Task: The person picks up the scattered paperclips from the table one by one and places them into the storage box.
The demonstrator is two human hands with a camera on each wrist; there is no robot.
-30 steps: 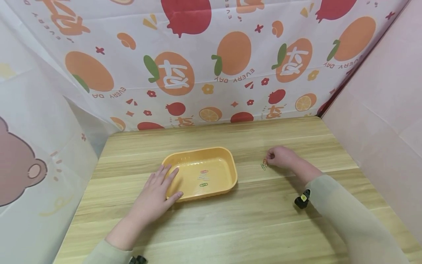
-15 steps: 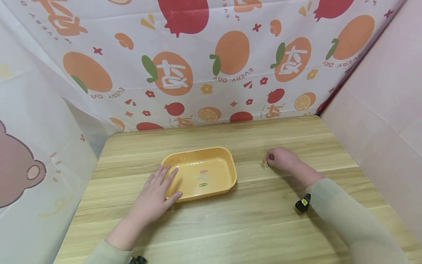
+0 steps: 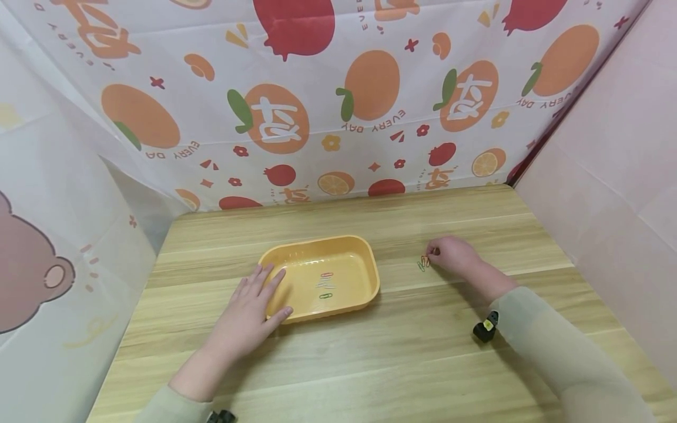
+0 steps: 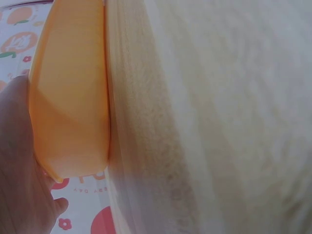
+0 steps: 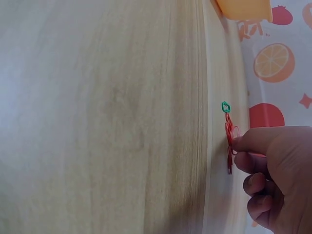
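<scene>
My left hand [image 3: 252, 314] rests with spread, fairly straight fingers over the left end of a yellow plastic tray [image 3: 372, 282]. Its thumb lies across the tray's near rim; the left wrist view shows the tray's outer wall [image 4: 73, 97] beside the hand. Inside the tray are a pink-red paper clip [image 3: 327, 275], a few whitish ones [image 3: 324, 284] and a green one [image 3: 325, 296]. To the right, my right hand [image 3: 452, 254] pinches a red paper clip [image 5: 236, 132] between thumb and index finger, low over the table. Other red clips [image 5: 228, 129] and a green clip [image 5: 225, 107] lie at its fingertips.
The wood-grain table [image 3: 338, 370] extends around the tray and toward the person. A fruit-printed cloth [image 3: 317, 117] hangs along the back edge, with pale cloth walls on the left [image 3: 63, 235] and right [image 3: 608, 176].
The right forearm and sleeve have shifted slightly, while the right fingertips stay at the loose paper clips. The left hand and the tray hold their places.
</scene>
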